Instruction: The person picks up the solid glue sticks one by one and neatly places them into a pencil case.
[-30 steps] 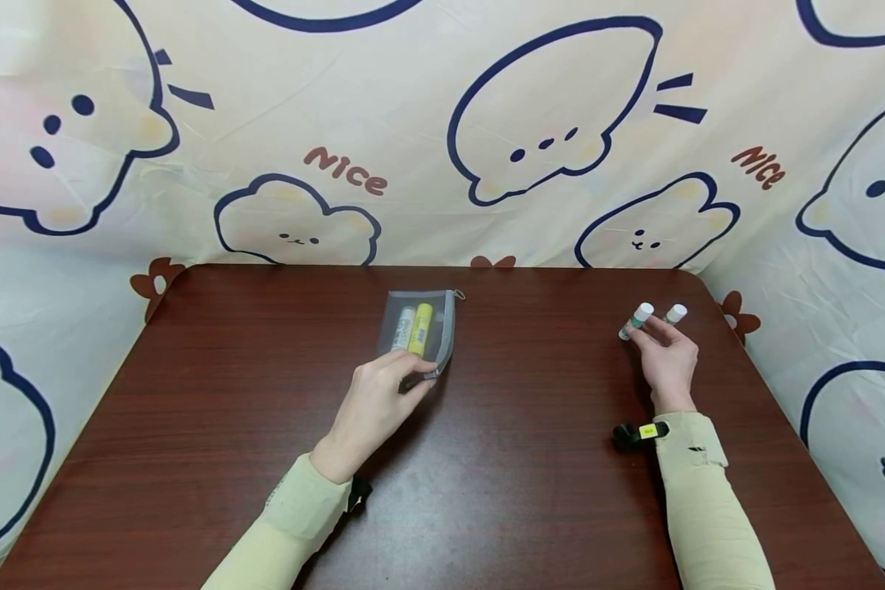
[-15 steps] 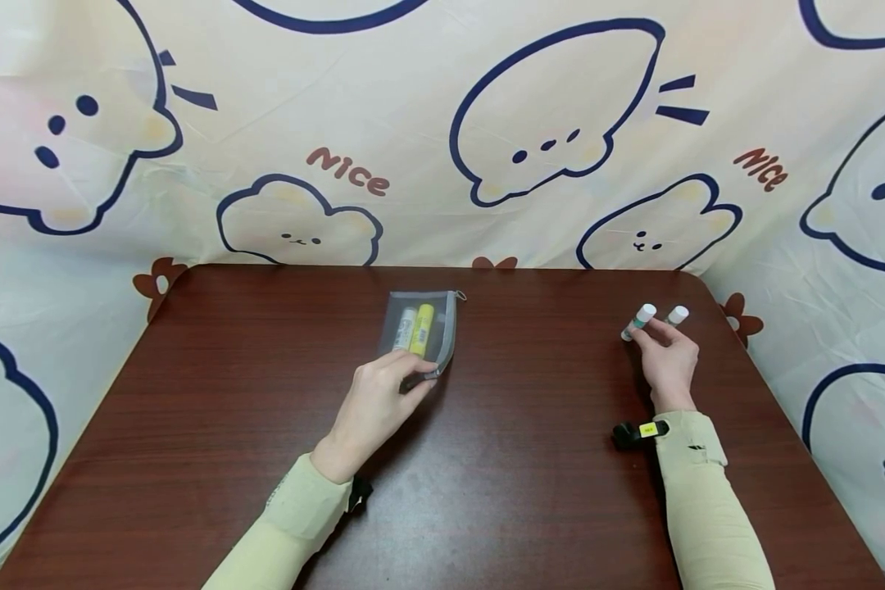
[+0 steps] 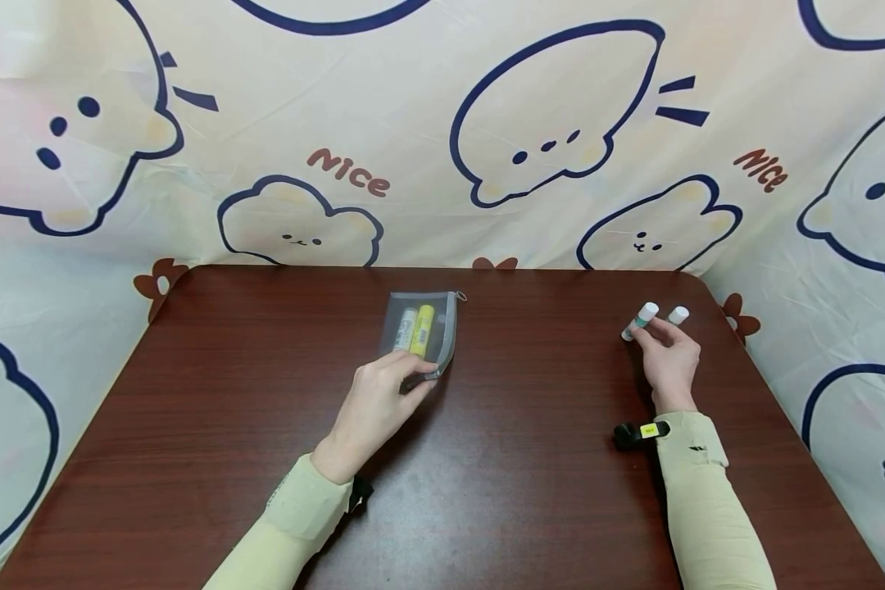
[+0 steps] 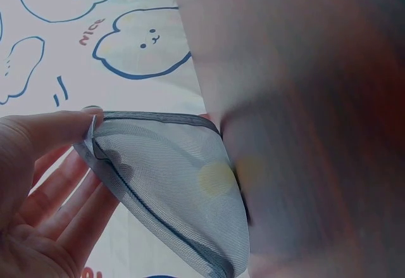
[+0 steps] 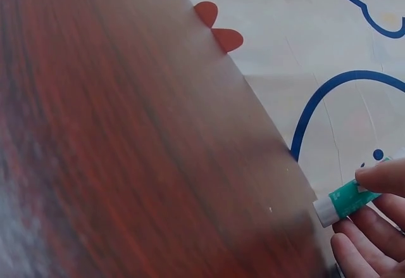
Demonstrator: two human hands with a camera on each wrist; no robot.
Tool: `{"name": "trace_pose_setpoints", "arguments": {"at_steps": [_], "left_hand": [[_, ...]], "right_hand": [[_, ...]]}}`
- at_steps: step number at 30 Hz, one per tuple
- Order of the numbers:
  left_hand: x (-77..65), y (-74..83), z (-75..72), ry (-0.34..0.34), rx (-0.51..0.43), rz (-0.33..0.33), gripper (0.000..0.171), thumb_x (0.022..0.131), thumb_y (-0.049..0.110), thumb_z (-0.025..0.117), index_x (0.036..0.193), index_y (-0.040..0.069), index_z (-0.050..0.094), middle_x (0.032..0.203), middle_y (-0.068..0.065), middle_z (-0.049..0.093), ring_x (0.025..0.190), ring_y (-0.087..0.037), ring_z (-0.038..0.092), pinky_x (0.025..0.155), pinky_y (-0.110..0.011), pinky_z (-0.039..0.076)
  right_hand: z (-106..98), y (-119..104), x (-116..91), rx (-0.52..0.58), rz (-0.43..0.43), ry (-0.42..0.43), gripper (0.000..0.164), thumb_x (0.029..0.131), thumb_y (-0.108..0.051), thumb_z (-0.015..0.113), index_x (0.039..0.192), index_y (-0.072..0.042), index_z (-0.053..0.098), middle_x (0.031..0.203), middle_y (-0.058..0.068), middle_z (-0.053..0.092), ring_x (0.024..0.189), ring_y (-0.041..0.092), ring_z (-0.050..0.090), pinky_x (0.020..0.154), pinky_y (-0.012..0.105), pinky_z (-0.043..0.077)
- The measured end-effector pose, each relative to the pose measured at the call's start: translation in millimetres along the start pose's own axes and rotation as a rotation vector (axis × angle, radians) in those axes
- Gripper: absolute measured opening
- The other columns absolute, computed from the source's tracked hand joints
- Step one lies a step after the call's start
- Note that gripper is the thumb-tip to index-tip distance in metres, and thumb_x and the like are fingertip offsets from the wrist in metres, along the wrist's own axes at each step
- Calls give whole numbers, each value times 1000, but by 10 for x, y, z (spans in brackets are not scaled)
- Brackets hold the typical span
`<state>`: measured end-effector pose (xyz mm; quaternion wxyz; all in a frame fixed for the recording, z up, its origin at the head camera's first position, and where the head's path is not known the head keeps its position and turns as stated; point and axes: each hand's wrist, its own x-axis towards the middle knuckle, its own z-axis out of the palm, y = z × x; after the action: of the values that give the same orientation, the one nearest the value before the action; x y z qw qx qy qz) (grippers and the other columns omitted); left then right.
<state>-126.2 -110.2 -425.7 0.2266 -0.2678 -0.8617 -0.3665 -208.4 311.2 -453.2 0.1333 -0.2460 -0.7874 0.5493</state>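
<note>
A grey mesh zip pouch (image 3: pixel 445 328) lies near the back of the table, left of centre. My left hand (image 3: pixel 379 401) pinches its near edge between thumb and fingers and lifts it, as the left wrist view shows. A yellow glue stick (image 3: pixel 422 329) and a white glue stick (image 3: pixel 404 329) lie side by side, seemingly inside the pouch. At the back right, my right hand (image 3: pixel 669 365) pinches a white-capped glue stick (image 3: pixel 639 322) with a green label (image 5: pixel 352 198), held tilted. Just beyond the fingers stands another white-capped stick (image 3: pixel 678 315), its lower part hidden by the hand.
The dark brown wooden table (image 3: pixel 516 426) meets a patterned cloth backdrop (image 3: pixel 413 221) at its rear edge, and cloth also hangs at both sides. A black wrist camera (image 3: pixel 629 437) sits by the right cuff.
</note>
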Motion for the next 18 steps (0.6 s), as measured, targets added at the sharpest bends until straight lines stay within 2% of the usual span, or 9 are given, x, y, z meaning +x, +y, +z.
{"name": "trace_pose_setpoints", "arguments": {"at_steps": [9, 14, 18], "left_hand": [[1, -1, 6, 5, -1, 8, 25, 78, -1, 87, 99, 10, 78, 95, -1, 72, 87, -19, 71, 78, -36, 58], [2, 2, 6, 2, -2, 6, 24, 79, -1, 86, 99, 10, 78, 95, -1, 72, 88, -19, 70, 78, -36, 58], [-1, 2, 7, -1, -6, 0, 25, 79, -1, 87, 99, 11, 78, 95, 0, 72, 88, -18, 70, 78, -36, 58]], "right_hand": [[4, -22, -14, 34, -5, 6, 47, 92, -33, 78, 134, -13, 69, 119, 0, 68, 109, 12, 57, 81, 20, 46], [23, -63, -31, 108, -17, 20, 43, 90, -26, 80, 130, -12, 71, 111, -1, 65, 98, 9, 58, 78, 18, 48], [50, -100, -46, 184, -17, 25, 41, 89, -21, 82, 127, -10, 72, 109, -2, 65, 96, 9, 61, 78, 17, 50]]}}
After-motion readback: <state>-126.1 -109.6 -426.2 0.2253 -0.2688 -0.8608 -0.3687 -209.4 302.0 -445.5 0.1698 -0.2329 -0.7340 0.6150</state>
